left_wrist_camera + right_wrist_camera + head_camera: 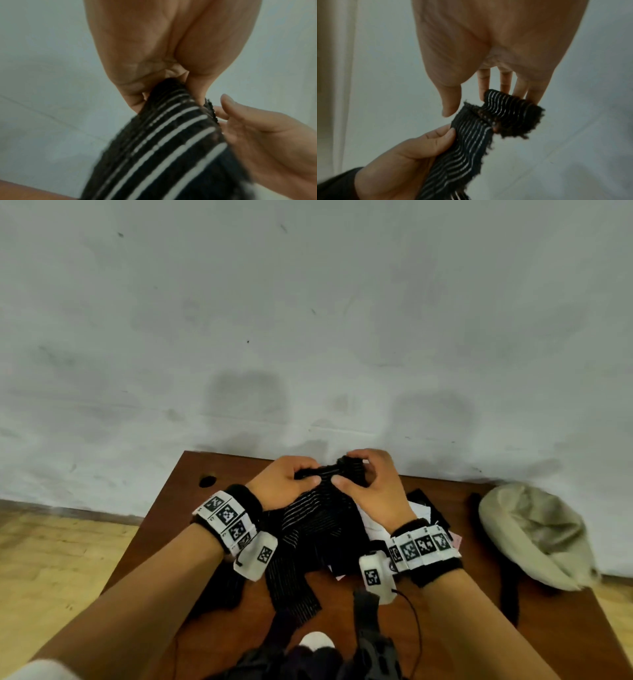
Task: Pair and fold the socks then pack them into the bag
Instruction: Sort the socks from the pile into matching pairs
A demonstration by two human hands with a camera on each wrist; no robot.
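Observation:
Black socks with thin white stripes (320, 508) are lifted above the brown table (171, 508), their lower ends trailing down onto it. My left hand (291, 479) grips the striped fabric (171, 135) near its top end. My right hand (363, 474) has its fingers hooked into the turned-over cuff (508, 108), with the thumb held apart from the cloth. The two hands sit close together at the far side of the table. A beige cloth bag (534, 532) lies on the table at the right.
More dark and white socks (394, 518) lie in a heap under my right wrist. A round hole (207, 481) sits in the table's far left corner. A black strap (507, 594) runs beside the bag. A pale wall stands right behind the table.

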